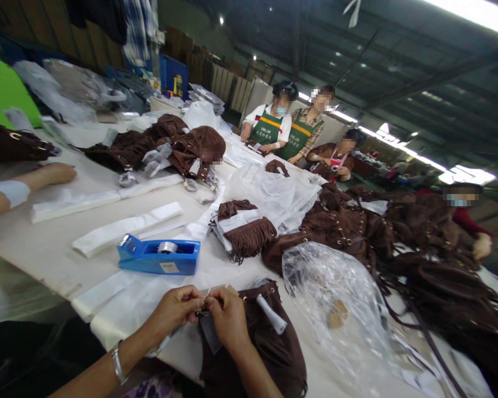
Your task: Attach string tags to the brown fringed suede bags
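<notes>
My left hand (177, 307) and my right hand (229, 316) meet at the front edge of the table, fingertips pinched together. Between them shows a thin pale string (208, 291), and both hands grip it. A brown bag (269, 337) with metal eyelets lies under and beside my right hand. On the bag rests a rolled white wrap (271, 314). A grey flat piece (211, 334) hangs just below my fingers, partly hidden by my right hand. Beyond my left hand stands a blue tape dispenser (160, 258) with a roll in it.
A fringed brown bag (251, 235) lies ahead, with clear plastic (336, 298) to the right. Brown bags (344, 221) pile up on the right. White folded strips (126, 228) lie at left, near another person's arm (29, 188). Several co-workers (269, 127) are across the table.
</notes>
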Action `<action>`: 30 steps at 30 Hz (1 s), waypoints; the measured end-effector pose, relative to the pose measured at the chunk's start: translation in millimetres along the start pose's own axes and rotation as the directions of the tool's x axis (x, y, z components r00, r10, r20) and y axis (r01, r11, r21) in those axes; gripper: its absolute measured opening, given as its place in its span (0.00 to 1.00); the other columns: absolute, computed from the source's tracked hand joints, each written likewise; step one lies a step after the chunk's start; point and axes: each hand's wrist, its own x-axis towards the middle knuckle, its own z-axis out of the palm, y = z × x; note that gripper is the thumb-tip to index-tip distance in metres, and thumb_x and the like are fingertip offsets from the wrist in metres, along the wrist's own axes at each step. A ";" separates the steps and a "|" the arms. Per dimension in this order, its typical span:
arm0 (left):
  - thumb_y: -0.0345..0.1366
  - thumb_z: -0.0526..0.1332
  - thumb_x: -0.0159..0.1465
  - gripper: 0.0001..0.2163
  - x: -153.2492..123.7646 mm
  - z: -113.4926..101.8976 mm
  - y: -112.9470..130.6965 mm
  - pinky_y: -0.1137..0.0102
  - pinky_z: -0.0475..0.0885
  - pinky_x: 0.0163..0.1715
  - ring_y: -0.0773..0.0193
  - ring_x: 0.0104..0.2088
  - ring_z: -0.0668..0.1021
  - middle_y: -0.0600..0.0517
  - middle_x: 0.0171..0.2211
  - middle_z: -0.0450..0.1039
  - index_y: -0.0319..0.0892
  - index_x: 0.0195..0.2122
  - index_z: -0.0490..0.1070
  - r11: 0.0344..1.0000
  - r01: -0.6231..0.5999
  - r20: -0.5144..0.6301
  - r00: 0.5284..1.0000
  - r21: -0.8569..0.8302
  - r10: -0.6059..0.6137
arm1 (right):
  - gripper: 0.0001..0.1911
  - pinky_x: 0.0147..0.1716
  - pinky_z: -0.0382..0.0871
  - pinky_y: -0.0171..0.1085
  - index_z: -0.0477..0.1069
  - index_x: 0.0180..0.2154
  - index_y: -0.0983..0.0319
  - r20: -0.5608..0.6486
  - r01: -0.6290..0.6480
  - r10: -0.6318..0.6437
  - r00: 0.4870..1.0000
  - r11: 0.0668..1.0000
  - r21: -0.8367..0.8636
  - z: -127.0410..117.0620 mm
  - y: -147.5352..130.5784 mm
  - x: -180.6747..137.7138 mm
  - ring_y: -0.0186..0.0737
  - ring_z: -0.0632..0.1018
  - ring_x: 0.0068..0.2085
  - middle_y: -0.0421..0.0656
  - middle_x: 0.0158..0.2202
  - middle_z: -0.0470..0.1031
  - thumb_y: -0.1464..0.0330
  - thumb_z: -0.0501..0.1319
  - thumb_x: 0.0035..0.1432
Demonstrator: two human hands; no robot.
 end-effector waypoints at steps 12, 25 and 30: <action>0.39 0.65 0.56 0.08 1.4 -14.9 0.9 0.78 0.57 0.16 0.73 0.17 0.68 0.53 0.23 0.72 0.39 0.28 0.72 0.962 0.135 0.281 0.958 -0.239 -0.065 | 0.10 0.40 0.64 0.34 0.72 0.40 0.60 0.048 0.137 -0.129 0.991 0.922 -0.362 -13.6 -5.4 -3.8 0.38 0.75 0.40 0.42 0.38 0.76 0.74 0.55 0.60; 0.34 0.66 0.56 0.07 -11.6 -25.4 19.0 0.81 0.59 0.18 0.75 0.20 0.68 0.51 0.25 0.71 0.36 0.32 0.75 0.829 0.313 0.320 0.931 -0.464 -0.173 | 0.02 0.44 0.60 0.40 0.70 0.37 0.59 0.078 0.220 -0.214 0.974 0.788 -0.575 -38.1 4.9 -9.4 0.43 0.70 0.43 0.41 0.38 0.73 0.71 0.60 0.61; 0.35 0.65 0.59 0.07 -13.6 -30.1 15.5 0.81 0.53 0.16 0.76 0.18 0.66 0.54 0.22 0.66 0.36 0.30 0.73 0.816 0.295 0.319 0.937 -0.496 -0.145 | 0.06 0.46 0.60 0.42 0.70 0.40 0.58 0.137 0.302 -0.276 0.951 0.745 -0.595 -34.2 1.5 -14.4 0.43 0.69 0.44 0.42 0.40 0.73 0.72 0.56 0.63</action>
